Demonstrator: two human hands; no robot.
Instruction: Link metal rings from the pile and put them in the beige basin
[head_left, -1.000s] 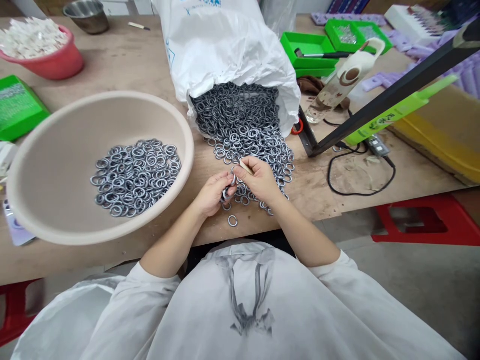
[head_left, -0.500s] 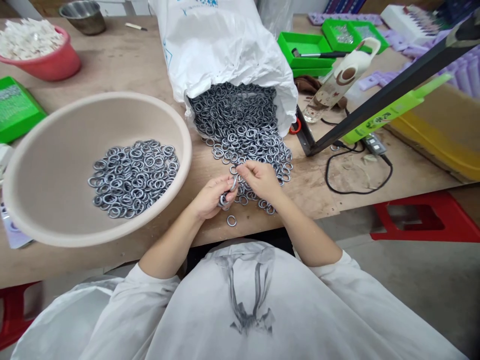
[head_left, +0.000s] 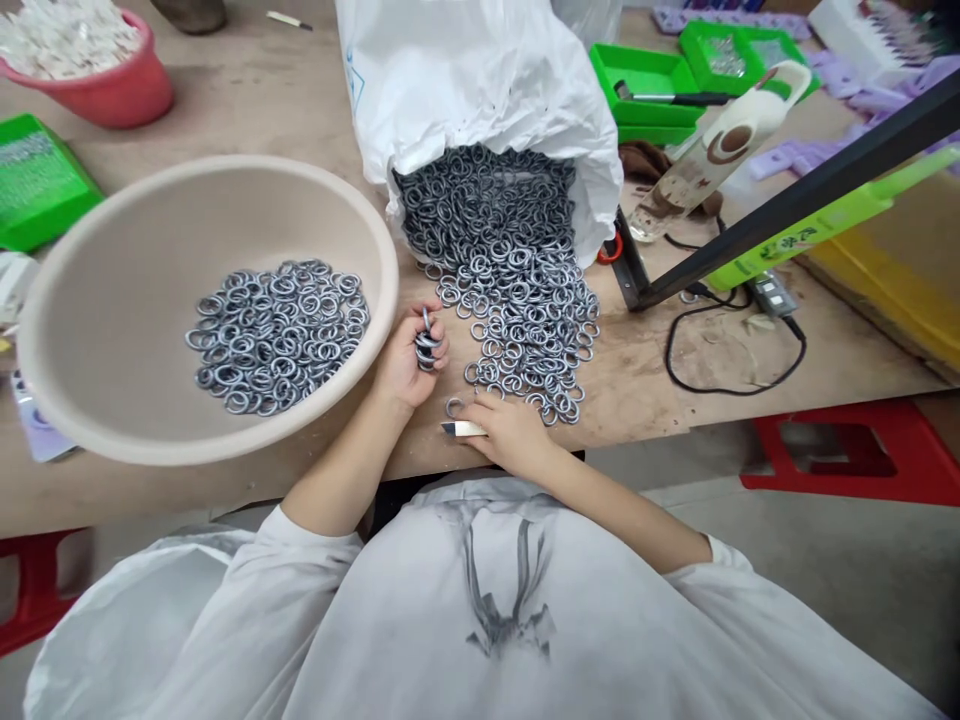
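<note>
Several grey metal rings point(head_left: 426, 345) are bunched in my left hand point(head_left: 405, 365), its fingers curled round them beside the basin's right rim. My right hand point(head_left: 510, 432) is low at the near edge of the ring pile, fingers bent over the table. A short white tool with a dark tip point(head_left: 466, 428) sticks out from under its thumb side; the rest is hidden by the hand. A single ring point(head_left: 454, 407) lies by those fingertips. Loose rings point(head_left: 525, 310) spill from a white sack point(head_left: 487, 90). More rings point(head_left: 285, 335) lie in the beige basin point(head_left: 112, 260).
A red bowl of white pieces point(head_left: 124, 95) and a green tray point(head_left: 52, 200) stand at the left. Rightward are a bottle point(head_left: 697, 150), a black metal bar point(head_left: 795, 200), a cable point(head_left: 671, 350) and green trays point(head_left: 645, 70). A red stool point(head_left: 930, 450) stands below the table.
My hands have parted: the left moved up and left toward the basin with its rings, the right down to the table's near side. The white tool now shows. The view has shifted slightly.
</note>
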